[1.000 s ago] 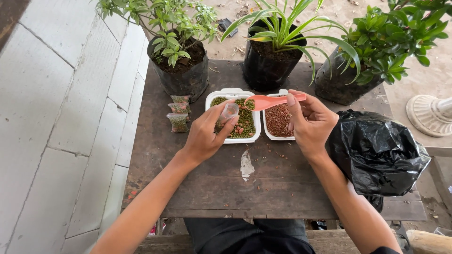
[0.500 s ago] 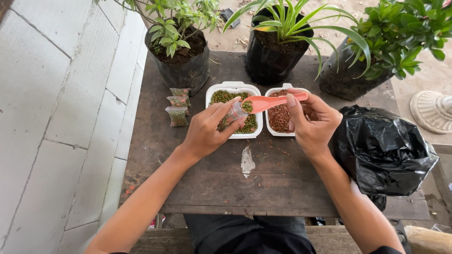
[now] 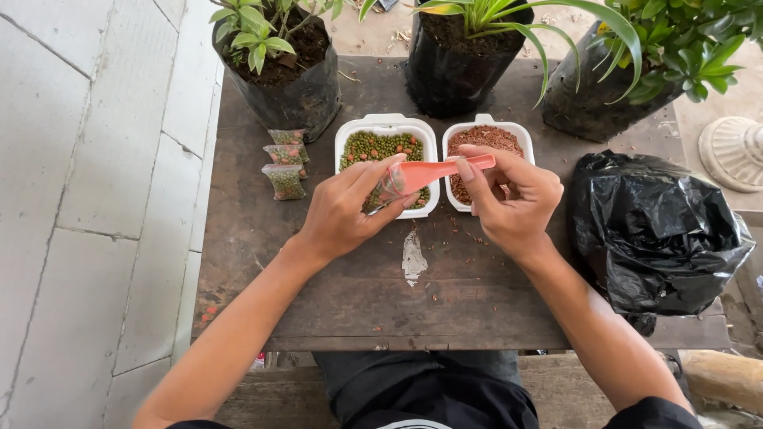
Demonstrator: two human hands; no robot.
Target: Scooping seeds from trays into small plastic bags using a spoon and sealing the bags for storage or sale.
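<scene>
Pinching a tiny clear plastic bag (image 3: 391,184) in the left hand (image 3: 346,210), fingers closed round its mouth, with a smooth salmon-pink plastic spoon (image 3: 439,170) gripped in the right hand (image 3: 509,202), its bowl poking into the bag. Right under the grip: white foam tray of green pellets (image 3: 380,147), second tray of reddish-brown granules (image 3: 486,139). Off left of the grip, three small filled bags (image 3: 284,167); off right, crinkly glossy black bag (image 3: 656,226) on weathered wood table (image 3: 358,294).

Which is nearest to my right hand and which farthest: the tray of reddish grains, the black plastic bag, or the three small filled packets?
From the right hand:
1. Tray of reddish grains, directly beneath the fingers.
2. Black plastic bag, to its right on the table.
3. Small filled packets, far left, beyond the left hand.
</scene>
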